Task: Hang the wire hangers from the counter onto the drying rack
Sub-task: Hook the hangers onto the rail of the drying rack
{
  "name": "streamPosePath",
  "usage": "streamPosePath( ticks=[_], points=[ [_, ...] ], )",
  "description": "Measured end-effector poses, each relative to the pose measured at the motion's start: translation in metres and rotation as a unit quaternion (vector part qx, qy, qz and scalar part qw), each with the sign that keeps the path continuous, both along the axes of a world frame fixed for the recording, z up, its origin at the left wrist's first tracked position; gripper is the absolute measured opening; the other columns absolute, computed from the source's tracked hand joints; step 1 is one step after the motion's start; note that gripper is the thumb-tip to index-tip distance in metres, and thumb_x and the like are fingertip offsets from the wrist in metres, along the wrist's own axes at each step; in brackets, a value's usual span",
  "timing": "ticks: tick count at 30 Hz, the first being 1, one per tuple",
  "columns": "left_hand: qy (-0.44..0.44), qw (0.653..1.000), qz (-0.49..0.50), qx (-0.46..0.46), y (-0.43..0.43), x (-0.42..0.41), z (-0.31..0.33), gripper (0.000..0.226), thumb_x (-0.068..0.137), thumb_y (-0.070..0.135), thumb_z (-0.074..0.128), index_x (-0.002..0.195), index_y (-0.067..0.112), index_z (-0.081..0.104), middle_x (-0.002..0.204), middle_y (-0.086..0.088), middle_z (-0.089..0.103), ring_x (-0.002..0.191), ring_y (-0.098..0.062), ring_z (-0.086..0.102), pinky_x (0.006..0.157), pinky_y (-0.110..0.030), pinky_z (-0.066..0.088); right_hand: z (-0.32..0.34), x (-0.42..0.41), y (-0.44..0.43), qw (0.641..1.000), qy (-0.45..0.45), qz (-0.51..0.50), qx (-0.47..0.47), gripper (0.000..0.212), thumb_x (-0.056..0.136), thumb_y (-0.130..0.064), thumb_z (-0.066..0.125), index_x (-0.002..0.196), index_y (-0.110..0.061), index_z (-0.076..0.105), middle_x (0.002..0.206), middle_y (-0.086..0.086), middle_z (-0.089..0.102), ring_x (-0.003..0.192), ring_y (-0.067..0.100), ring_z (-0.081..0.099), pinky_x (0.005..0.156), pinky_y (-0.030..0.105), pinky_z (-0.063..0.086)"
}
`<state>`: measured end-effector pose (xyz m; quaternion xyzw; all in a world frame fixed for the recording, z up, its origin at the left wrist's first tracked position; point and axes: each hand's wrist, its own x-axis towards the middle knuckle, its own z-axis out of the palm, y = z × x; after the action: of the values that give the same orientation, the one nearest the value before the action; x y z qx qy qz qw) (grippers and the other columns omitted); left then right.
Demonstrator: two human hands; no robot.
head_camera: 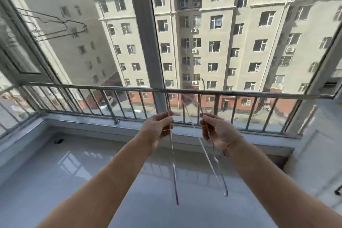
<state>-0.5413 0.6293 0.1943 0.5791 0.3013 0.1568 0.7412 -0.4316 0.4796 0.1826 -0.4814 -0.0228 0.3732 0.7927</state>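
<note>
My left hand (159,126) pinches a thin wire hanger (174,168) that hangs down over the white counter (74,181). My right hand (218,131) grips a second wire hanger (212,168), whose hook (203,84) rises above the metal railing (111,87). Both hangers are blurred and seen nearly edge-on between my hands. Several more hangers (59,24) hang at the upper left in front of the window glass. No rack bar is visible in the frame.
A white window post (146,33) stands just behind the hangers. The railing's vertical bars run along the sill. A small dark object (58,141) lies at the counter's far left corner. A white wall (318,144) closes the right side.
</note>
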Motion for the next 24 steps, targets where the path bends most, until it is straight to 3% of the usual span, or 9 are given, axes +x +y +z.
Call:
streamPosePath(
  ticks=[6, 10, 17, 24],
  points=[
    [-0.018, 0.997, 0.071, 0.002, 0.068, -0.035, 0.032, 0.020, 0.089, 0.005, 0.058, 0.107, 0.005, 0.066, 0.080, -0.006, 0.062, 0.073, -0.015, 0.056, 0.065, -0.026, 0.046, 0.038, -0.016, 0.084, 0.998, -0.017, 0.060, 0.015, 0.011, 0.088, -0.005, 0.054, 0.079, -0.011, 0.059, 0.051, -0.002, 0.059, 0.042, 0.005, 0.052, 0.041, 0.014, 0.040],
    [-0.037, 0.994, 0.101, 0.001, 0.110, -0.044, 0.059, 0.014, 0.087, 0.003, 0.059, 0.097, 0.004, 0.069, 0.080, -0.007, 0.064, 0.072, -0.015, 0.058, 0.062, -0.024, 0.049, 0.061, -0.020, 0.142, 0.993, -0.052, 0.099, 0.036, 0.012, 0.088, -0.007, 0.054, 0.078, -0.011, 0.058, 0.051, -0.002, 0.055, 0.039, 0.004, 0.046, 0.037, 0.014, 0.035],
    [-0.107, 0.984, 0.139, 0.029, 0.202, -0.039, 0.128, 0.015, 0.086, 0.002, 0.059, 0.098, 0.000, 0.067, 0.083, -0.011, 0.066, 0.077, -0.017, 0.059, 0.073, -0.028, 0.051, 0.119, -0.015, 0.228, 0.980, -0.092, 0.152, 0.093, 0.005, 0.086, -0.009, 0.057, 0.082, -0.010, 0.060, 0.054, -0.002, 0.052, 0.044, 0.006, 0.042, 0.038, 0.015, 0.034],
    [-0.141, 0.969, 0.191, 0.063, 0.285, -0.043, 0.189, 0.026, 0.082, 0.004, 0.063, 0.106, -0.004, 0.064, 0.081, -0.010, 0.064, 0.070, -0.014, 0.060, 0.049, -0.019, 0.051, 0.177, -0.002, 0.309, 0.962, -0.158, 0.172, 0.144, 0.004, 0.084, -0.013, 0.060, 0.083, -0.009, 0.060, 0.059, 0.000, 0.051, 0.046, 0.007, 0.042, 0.040, 0.015, 0.036]
  ],
)
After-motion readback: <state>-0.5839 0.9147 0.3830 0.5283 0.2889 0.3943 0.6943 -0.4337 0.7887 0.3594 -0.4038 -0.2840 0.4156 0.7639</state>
